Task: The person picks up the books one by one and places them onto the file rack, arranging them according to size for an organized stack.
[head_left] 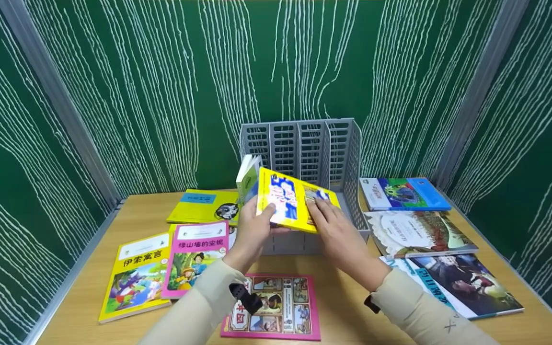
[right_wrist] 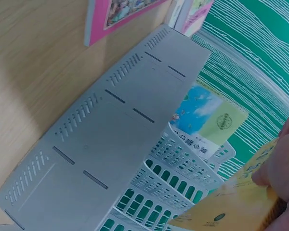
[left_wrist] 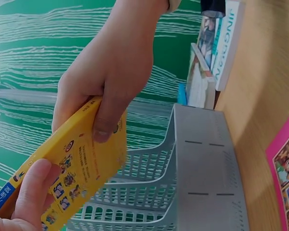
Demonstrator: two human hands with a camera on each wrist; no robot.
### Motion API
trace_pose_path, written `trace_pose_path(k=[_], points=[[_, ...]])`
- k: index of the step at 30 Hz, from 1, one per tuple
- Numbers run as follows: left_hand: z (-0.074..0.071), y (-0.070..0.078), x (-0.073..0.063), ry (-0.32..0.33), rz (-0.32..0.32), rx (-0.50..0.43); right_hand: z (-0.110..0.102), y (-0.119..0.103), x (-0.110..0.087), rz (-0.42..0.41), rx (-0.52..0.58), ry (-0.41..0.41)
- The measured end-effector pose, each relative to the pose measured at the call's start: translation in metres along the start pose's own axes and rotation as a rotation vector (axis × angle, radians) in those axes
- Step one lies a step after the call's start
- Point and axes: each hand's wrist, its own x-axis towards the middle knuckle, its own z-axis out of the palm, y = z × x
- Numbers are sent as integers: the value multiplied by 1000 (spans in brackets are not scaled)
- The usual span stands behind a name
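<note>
A yellow book (head_left: 283, 201) is held tilted in front of the grey file rack (head_left: 285, 243), in both hands. My left hand (head_left: 252, 230) grips its left end, thumb on the cover. Across the right end lie the fingers of my right hand (head_left: 340, 235); in the left wrist view that hand's thumb presses the back cover, so it pinches the book. Behind it, a green-and-blue book (right_wrist: 209, 115) stands in the rack's leftmost compartment. The other compartments are partly hidden by the held book.
Left on the table lie a yellow book (head_left: 199, 203), a pink-bordered book (head_left: 194, 258) and a yellow-bordered book (head_left: 137, 278). A pink comic-style book (head_left: 300, 306) lies at the front. Stacked down the right side are a blue book (head_left: 431, 194), a white-brown book (head_left: 419, 232) and a dark-covered book (head_left: 477, 285).
</note>
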Motion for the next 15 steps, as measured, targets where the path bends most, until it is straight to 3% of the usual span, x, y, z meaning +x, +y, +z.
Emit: trace_pose_path(k=[4,8,15], points=[[-5,6,-1,8,44,5,0,2,1,30,18,-18],[-11,12,-2,24,115,57,5,9,1,75,46,21],[-22,20,-2,108,218,158,14,25,1,144,70,-7]])
